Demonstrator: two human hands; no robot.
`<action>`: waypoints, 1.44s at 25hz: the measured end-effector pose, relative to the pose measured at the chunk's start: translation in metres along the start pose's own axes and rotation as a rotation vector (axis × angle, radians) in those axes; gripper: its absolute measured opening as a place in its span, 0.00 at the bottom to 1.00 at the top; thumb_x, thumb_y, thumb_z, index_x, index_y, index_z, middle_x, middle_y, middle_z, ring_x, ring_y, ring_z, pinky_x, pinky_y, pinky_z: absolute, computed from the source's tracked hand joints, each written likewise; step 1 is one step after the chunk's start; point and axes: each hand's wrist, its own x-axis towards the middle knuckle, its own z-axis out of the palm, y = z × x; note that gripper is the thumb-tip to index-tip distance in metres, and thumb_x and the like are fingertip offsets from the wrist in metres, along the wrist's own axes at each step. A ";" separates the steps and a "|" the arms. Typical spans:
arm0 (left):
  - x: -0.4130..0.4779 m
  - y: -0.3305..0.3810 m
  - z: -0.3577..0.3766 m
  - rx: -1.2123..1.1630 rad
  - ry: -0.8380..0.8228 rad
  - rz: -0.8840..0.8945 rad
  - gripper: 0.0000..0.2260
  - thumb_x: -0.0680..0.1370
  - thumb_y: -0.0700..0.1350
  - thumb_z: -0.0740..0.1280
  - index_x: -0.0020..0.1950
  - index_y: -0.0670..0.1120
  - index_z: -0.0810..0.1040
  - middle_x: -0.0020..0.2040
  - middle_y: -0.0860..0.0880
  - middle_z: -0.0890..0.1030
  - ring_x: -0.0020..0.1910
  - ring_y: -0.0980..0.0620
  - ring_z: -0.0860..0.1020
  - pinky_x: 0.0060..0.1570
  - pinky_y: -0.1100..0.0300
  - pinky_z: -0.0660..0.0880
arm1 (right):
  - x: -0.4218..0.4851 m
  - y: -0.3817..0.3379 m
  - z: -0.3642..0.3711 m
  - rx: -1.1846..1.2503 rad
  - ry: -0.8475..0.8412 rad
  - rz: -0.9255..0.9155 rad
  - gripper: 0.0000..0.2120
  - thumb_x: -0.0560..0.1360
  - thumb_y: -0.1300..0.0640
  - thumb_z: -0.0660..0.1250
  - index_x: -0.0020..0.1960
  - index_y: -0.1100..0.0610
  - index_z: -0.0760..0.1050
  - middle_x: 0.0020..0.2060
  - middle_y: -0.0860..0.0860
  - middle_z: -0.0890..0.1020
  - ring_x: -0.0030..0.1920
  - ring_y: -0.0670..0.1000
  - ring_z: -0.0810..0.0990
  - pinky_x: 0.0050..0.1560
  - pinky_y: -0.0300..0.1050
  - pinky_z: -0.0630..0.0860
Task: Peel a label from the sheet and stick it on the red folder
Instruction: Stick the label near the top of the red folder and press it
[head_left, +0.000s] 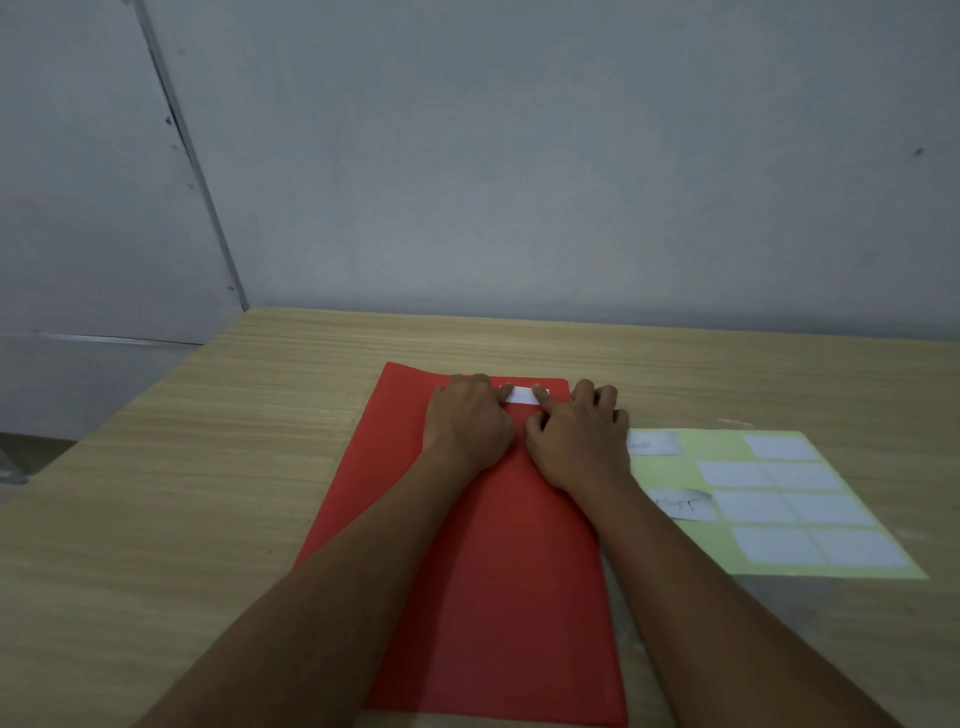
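Observation:
The red folder (498, 571) lies flat on the wooden table, its long side running away from me. A white label (521, 396) lies on the folder near its far edge. My left hand (467, 423) rests palm down on the folder, with fingertips on the label's left end. My right hand (579, 439) is palm down beside it, one finger on the label's right end. To the right lies the pale green label sheet (691, 551) with several white labels on it.
The wooden table (182, 493) ends at a grey wall behind. Its left edge runs diagonally, with floor beyond. Two labels on the sheet's left side (654, 444) (685, 505) carry writing and look partly lifted.

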 end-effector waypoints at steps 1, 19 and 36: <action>0.000 0.000 0.001 -0.022 0.020 -0.025 0.20 0.77 0.47 0.55 0.62 0.47 0.81 0.47 0.45 0.80 0.51 0.41 0.77 0.46 0.51 0.68 | 0.000 -0.001 0.000 0.009 0.012 0.009 0.26 0.78 0.45 0.52 0.75 0.45 0.67 0.57 0.55 0.72 0.60 0.57 0.66 0.58 0.55 0.65; -0.002 -0.004 -0.007 -0.047 -0.129 0.033 0.14 0.75 0.47 0.57 0.51 0.47 0.81 0.46 0.48 0.78 0.49 0.46 0.76 0.37 0.56 0.64 | -0.004 0.002 -0.004 0.188 0.079 -0.019 0.16 0.77 0.45 0.60 0.52 0.50 0.85 0.47 0.54 0.74 0.56 0.58 0.69 0.56 0.54 0.69; -0.003 -0.005 -0.005 0.071 -0.076 -0.013 0.21 0.78 0.47 0.56 0.70 0.53 0.74 0.54 0.47 0.78 0.58 0.43 0.74 0.44 0.52 0.67 | 0.002 0.001 0.000 0.031 -0.043 0.047 0.25 0.78 0.45 0.52 0.75 0.41 0.67 0.60 0.56 0.68 0.61 0.59 0.64 0.62 0.55 0.65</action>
